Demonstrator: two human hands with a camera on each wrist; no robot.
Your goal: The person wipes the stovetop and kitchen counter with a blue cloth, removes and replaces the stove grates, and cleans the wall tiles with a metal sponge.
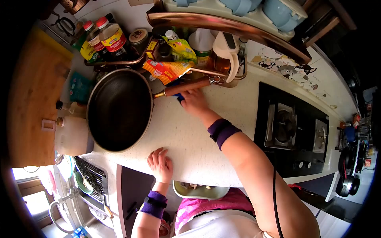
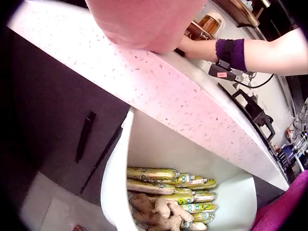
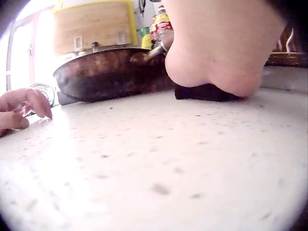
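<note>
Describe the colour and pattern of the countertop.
The countertop is whitish with scattered darker specks, clearest in the right wrist view.

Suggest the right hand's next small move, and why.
Probably ease the right hand and the blue item toward the counter's front edge: the hand is at the item, right beside the pan handle, so moving away from it likely avoids a knock.
</note>
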